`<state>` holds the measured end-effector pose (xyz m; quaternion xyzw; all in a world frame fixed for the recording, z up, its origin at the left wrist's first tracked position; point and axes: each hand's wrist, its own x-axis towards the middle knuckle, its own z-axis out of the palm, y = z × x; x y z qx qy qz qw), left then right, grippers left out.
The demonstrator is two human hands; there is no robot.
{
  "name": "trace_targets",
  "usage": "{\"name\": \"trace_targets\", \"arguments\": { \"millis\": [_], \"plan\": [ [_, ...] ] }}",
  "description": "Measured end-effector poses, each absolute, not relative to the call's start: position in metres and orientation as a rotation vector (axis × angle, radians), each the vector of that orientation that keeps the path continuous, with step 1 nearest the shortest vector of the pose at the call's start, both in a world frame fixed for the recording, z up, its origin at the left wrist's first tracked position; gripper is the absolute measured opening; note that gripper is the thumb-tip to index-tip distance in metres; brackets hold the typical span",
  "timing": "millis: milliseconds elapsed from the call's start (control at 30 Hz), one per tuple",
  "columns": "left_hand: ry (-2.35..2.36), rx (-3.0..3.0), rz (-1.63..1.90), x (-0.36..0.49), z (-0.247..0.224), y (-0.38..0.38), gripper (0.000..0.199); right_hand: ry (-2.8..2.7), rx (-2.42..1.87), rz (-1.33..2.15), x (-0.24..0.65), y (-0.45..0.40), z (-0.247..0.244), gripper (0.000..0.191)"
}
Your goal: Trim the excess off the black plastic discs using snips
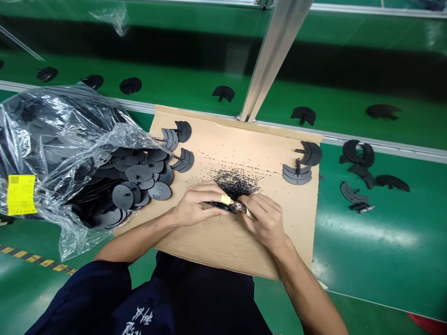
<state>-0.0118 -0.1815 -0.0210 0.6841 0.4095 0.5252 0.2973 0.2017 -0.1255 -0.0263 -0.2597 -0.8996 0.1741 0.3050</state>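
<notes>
My left hand is closed around the edge of a dark plastic piece, with a pale yellow cover on one fingertip. Closed on small metal nippers, my right hand meets the left over the cardboard sheet. The nippers' jaws are at the plastic piece; the fingers hide most of both. Just beyond my fingertips lies a heap of tiny black plastic bits, scattered outward across the cardboard.
On the left, a clear plastic bag spills black discs. Stacked curved black parts lie on the cardboard at left and right. More curved parts rest on the green table. A metal post rises behind; single parts lie beyond the rail.
</notes>
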Motion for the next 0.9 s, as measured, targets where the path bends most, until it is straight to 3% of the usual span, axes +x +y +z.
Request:
{"name": "trace_targets", "arguments": {
  "millis": [100, 233, 400, 567, 733, 900],
  "plan": [
    [1.09, 1.83, 1.387, -0.012, -0.021, -0.181, 0.016, -2.415, -0.694, 0.418, 0.204, -0.125, -0.026, 0.019],
    [1.089, 1.838, 1.365, -0.014, -0.021, -0.181, 0.018, -2.362, -0.653, 0.619, 0.204, -0.125, -0.03, 0.02],
    [1.254, 1.778, 1.41, -0.015, -0.022, -0.181, 0.026, -2.148, -0.776, 0.869, 0.2, -0.126, -0.027, 0.006],
    [1.289, 1.518, 1.493, -0.007, -0.027, -0.184, 0.028, -2.091, -0.777, 1.068, 0.197, -0.13, -0.02, 0.019],
    [1.244, 1.63, 1.446, -0.007, -0.026, -0.184, 0.022, -2.202, -0.699, 0.818, 0.197, -0.131, -0.025, 0.007],
    [1.361, 2.351, 1.034, -0.021, -0.015, -0.18, 0.014, -2.388, -0.614, 0.417, 0.201, -0.124, -0.035, 0.019]
  ]
}}
